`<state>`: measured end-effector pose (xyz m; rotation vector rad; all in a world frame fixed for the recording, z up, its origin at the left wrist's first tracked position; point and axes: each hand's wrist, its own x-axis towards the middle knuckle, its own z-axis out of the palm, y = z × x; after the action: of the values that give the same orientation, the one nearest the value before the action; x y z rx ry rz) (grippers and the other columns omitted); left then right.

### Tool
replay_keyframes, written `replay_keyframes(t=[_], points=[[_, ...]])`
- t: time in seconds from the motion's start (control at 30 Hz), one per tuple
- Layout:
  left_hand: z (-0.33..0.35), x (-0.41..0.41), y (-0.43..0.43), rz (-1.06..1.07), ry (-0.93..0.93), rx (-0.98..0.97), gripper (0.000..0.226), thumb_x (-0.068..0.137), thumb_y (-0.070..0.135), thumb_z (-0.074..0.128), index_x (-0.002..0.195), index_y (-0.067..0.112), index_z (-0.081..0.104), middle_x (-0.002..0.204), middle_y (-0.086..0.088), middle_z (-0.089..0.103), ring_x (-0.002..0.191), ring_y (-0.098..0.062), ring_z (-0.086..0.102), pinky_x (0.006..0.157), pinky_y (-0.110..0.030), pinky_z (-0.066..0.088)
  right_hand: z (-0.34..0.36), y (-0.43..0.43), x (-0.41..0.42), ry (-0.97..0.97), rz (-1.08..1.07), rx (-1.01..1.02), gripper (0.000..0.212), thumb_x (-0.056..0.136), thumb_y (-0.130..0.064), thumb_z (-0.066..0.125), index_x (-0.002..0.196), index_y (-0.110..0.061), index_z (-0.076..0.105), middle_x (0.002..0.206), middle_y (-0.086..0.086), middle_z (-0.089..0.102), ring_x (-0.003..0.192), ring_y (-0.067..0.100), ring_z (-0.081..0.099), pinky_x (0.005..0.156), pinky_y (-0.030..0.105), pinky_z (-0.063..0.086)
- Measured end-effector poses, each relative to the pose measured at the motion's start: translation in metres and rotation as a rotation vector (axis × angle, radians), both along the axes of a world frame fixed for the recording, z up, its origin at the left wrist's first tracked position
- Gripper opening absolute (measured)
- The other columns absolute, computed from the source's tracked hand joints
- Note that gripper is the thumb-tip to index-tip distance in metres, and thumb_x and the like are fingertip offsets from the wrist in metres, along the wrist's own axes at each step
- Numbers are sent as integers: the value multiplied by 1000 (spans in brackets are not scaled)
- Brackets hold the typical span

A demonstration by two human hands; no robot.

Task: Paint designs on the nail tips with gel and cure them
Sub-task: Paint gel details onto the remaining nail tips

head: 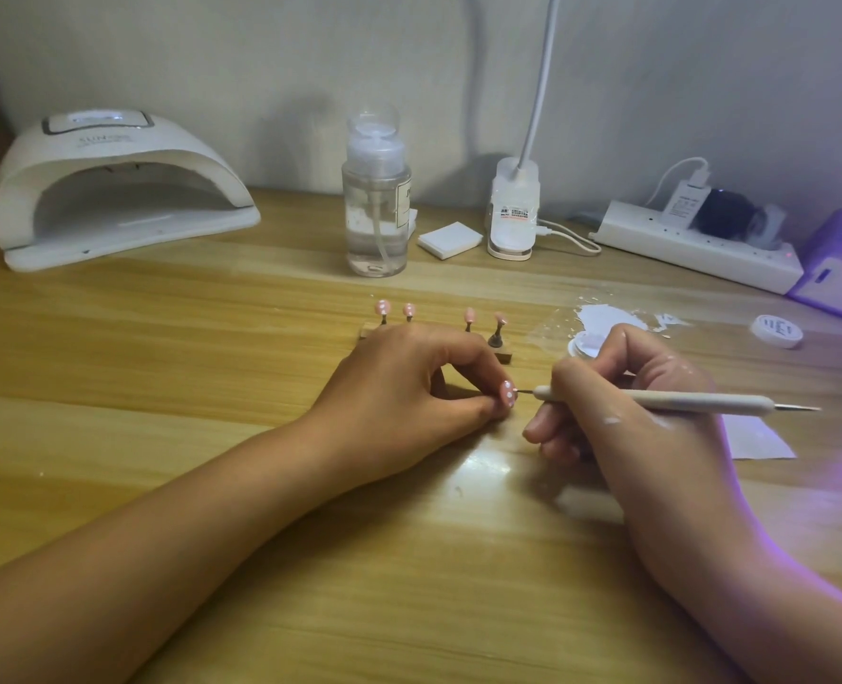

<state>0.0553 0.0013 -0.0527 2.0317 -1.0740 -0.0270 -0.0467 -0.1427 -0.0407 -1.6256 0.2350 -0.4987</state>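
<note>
While the left hand (409, 382) pinches a pink, white-dotted nail tip (507, 393) low over the wooden surface (211, 367), the right hand (646, 407) grips a dotting tool (695, 401) like a pen, its fine point seemingly touching that tip. Four more pink tips (469, 315) stand on a holder (503, 356) just behind; the curing lamp (113, 190) sits far left.

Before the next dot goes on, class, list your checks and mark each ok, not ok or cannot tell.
1. Left hand pinches tip: ok.
2. Right hand grips tool, its end at the tip: ok.
3. Gel on that end: cannot tell.
4. Right hand clean: not ok, white smears.
5. Four other tips up on stand: ok.
6. Lamp switched on: cannot tell.
</note>
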Motion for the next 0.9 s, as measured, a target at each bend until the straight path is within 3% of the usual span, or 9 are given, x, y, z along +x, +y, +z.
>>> replay_keyframes(t=[0.2, 0.37, 0.63, 0.9], points=[[-1, 0, 1, -8, -16, -6, 15, 79, 23, 77, 79, 37, 72, 76, 27, 65, 52, -3, 49, 55, -23, 35, 1, 1, 0, 3, -17, -4, 34, 83, -4, 63, 57, -22, 49, 54, 16, 66, 42, 17, 56, 44, 21, 46], [-1, 0, 0, -6, -14, -11, 6, 75, 35, 68, 79, 38, 72, 76, 28, 64, 52, -5, 49, 56, -25, 38, 0, 1, 0, 29, -31, -6, 22, 72, -17, 62, 56, -24, 49, 53, 15, 65, 41, 17, 54, 44, 22, 44], [-2, 1, 1, -8, -15, -14, 11, 78, 25, 75, 80, 36, 73, 76, 24, 65, 52, -3, 47, 56, -23, 33, -4, 0, 3, 95, -62, -89, 14, 62, -20, 58, 55, -19, 46, 50, 14, 64, 42, 18, 53, 56, 33, 43], [-1, 0, 1, 8, -13, 1, 15, 79, 21, 78, 80, 36, 73, 75, 25, 64, 52, -3, 48, 57, -23, 33, -6, -1, 4, 83, -36, -91, 13, 63, -19, 58, 55, -20, 47, 52, 14, 65, 39, 19, 53, 44, 25, 41]])
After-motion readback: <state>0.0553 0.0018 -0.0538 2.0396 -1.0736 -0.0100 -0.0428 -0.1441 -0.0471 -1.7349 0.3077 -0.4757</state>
